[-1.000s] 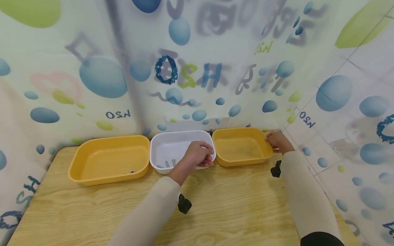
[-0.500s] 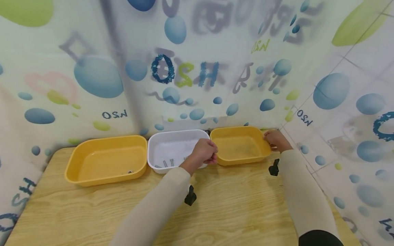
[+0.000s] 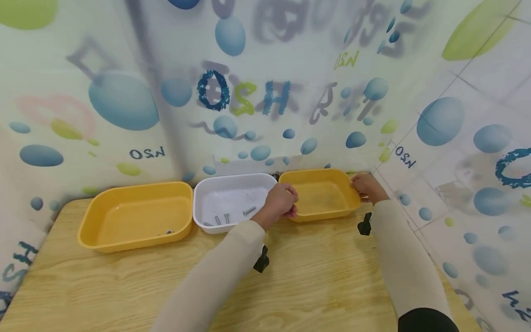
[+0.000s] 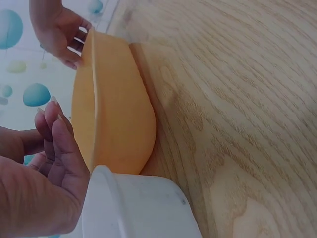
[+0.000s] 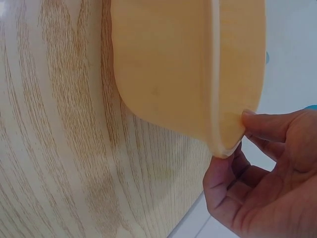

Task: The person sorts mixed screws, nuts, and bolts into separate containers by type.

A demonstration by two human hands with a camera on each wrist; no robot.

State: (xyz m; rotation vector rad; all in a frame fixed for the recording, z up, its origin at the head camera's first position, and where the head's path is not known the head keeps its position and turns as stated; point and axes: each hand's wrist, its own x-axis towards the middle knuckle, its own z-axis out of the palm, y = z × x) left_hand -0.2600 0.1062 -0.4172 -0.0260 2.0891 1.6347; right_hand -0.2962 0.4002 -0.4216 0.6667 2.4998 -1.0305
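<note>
My left hand (image 3: 281,201) is over the seam between the white tray (image 3: 198,210) and the right-hand yellow tray (image 3: 327,215). Its fingers are curled in toward the thumb; I cannot tell whether something small is pinched there. Several metal screws (image 3: 249,210) lie in the white tray, partly behind the left forearm. At the far right, my right hand (image 3: 368,187) grips the right yellow tray's end. The right wrist view has the thumb (image 5: 267,126) on the inner side of the rim and the curled fingers outside, under it.
A larger yellow tray (image 3: 134,246) stands left of the white one, with a few small metal pieces (image 3: 168,232) at its near right corner. All three trays line the back of the wooden table (image 3: 315,276), against a patterned curtain (image 3: 178,124).
My left hand has moved right, from over the white tray to the right yellow tray's left edge, uncovering a screw. The right hand keeps its hold. The head view has shifted slightly.
</note>
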